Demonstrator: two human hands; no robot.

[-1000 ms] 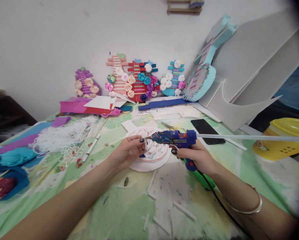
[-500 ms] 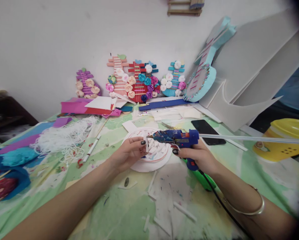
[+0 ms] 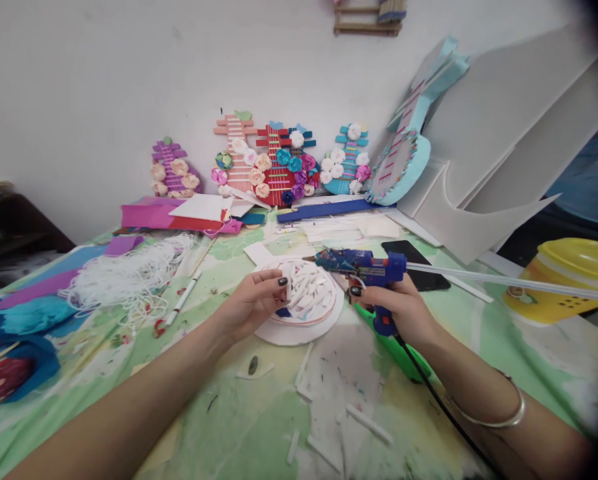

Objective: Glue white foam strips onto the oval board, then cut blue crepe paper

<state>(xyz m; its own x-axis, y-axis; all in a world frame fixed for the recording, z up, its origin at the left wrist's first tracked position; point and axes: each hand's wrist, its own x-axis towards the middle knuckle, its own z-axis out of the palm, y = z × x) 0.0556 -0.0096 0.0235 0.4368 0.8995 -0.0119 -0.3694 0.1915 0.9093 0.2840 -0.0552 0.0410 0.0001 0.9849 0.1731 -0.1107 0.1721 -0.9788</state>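
Observation:
My left hand (image 3: pixel 253 301) pinches a small white strip (image 3: pixel 288 283) upright between thumb and fingers, over the left side of a white board piece (image 3: pixel 323 333). That piece has a round part covered with many white strips (image 3: pixel 311 287) and a neck toward the back left. My right hand (image 3: pixel 403 303) is wrapped round the handle of a blue glue gun (image 3: pixel 369 265). Its nozzle points left, a short way right of the strip and apart from it. A clear glue stick (image 3: pixel 479 274) sticks out of the gun's back.
A green object (image 3: pixel 401 353) lies below the gun, a black phone (image 3: pixel 419 267) behind it. White scraps (image 3: pixel 369 424) are in front, white cord (image 3: pixel 129 277) at left, a yellow tub (image 3: pixel 563 280) at right. Decorated guitar shapes (image 3: pixel 279 167) lean on the wall.
The glue gun has moved right and slightly up, its nozzle away from the white strip. My left hand has shifted slightly left with the strip.

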